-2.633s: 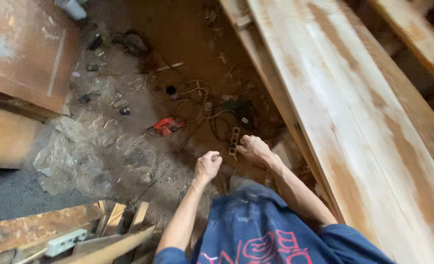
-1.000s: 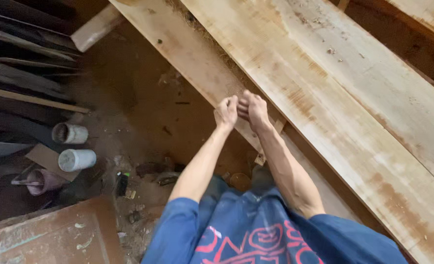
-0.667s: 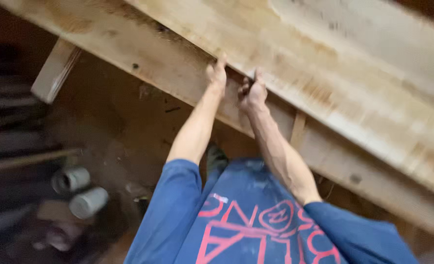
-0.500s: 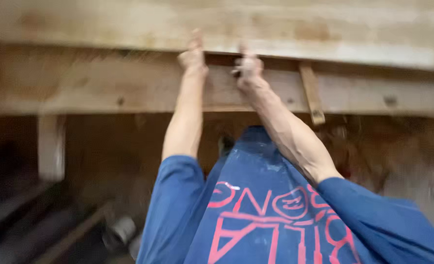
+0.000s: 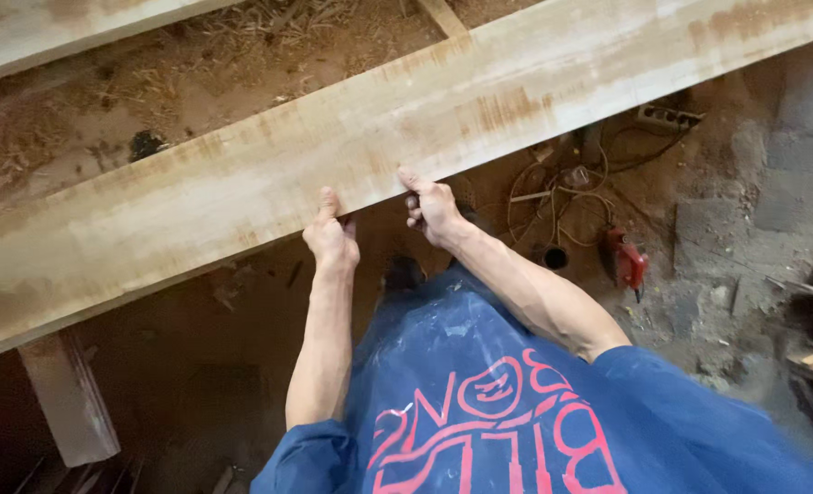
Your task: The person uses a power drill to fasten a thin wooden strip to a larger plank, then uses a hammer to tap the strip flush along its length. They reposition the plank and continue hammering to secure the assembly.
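Plank (image 5: 242,183) gripped at its near edge by two bare hands.

Plank of pale, rust-stained wood runs slantwise across the view from low on the left to high on the right, above a dirt floor (image 5: 196,320) and a short wooden post (image 5: 68,402) at the lower left. Left hand (image 5: 331,238) is closed on the plank's lower edge, thumb laid up against the face. Right hand (image 5: 434,209) grasps the same edge just beside it, thumb on the face and fingers curled underneath. Below them hangs the person's blue shirt (image 5: 516,402) with red print. Further right on the ground lie tangled cables (image 5: 553,197), a red power tool (image 5: 626,261) and a power strip (image 5: 667,117).
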